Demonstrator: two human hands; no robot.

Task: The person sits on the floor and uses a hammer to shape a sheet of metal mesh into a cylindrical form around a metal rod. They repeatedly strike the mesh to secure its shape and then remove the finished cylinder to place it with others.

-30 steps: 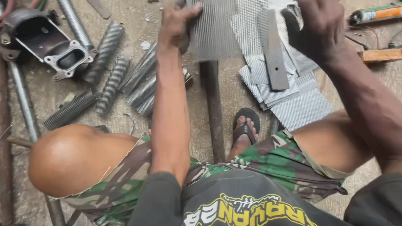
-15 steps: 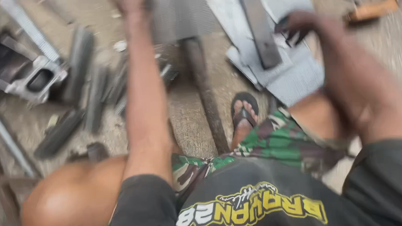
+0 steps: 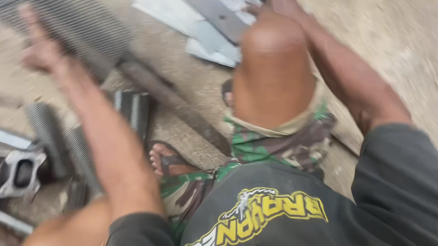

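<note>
Swinging left since before, I am pressing my left hand [image 3: 41,49], fingers spread, on the mesh [image 3: 77,31]; right fingers hidden; sharp edges risk cutting.

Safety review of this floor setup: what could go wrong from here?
1. The left hand rests bare on the perforated metal sheet; its cut edges could slice skin if the sheet slips.
2. The foot wears only an open sandal beside loose ribbed metal pieces and a long bar; anything rolling or dropped could hit toes.
3. The right hand is mostly hidden behind the raised knee, reaching toward stacked flat plates; working half-blind there risks a pinch.
</note>
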